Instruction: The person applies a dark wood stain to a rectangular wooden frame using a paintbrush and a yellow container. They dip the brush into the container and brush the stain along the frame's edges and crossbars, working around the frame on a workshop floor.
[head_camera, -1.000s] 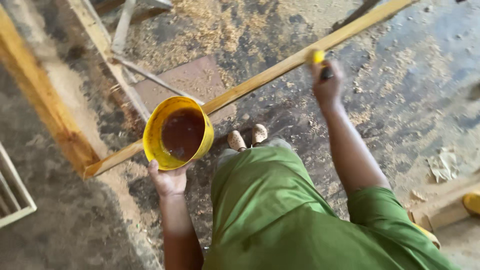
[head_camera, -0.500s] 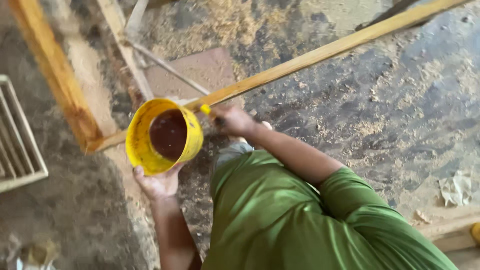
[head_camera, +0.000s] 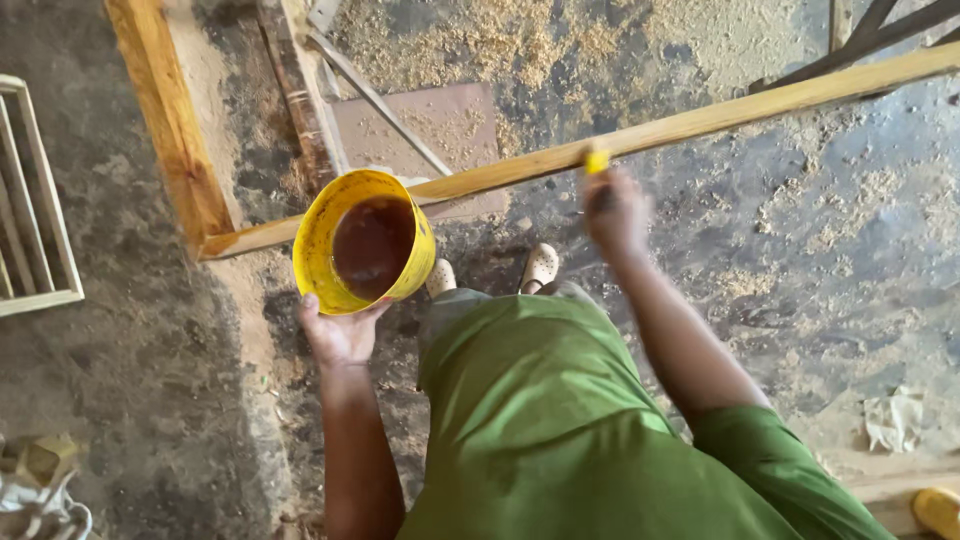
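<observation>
A dark, stained floor (head_camera: 850, 260) fills the frame, strewn with pale sawdust (head_camera: 480, 45) along the top. A white slatted frame (head_camera: 30, 200) lies at the left edge, crumpled paper (head_camera: 893, 420) at lower right.

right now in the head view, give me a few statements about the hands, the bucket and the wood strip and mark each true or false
1. The left hand holds the yellow bucket from below. True.
2. The bucket is empty. False: it holds a dark reddish-brown liquid.
3. The right hand holds a yellow-tipped brush against the long wooden strip. True.
4. The wooden strip lies flat on the sawdust-strewn floor beside the feet. False: it spans across the view above the floor, one end resting on a wooden beam.
5. The person wears a blue garment. False: it is a green garment.
</observation>
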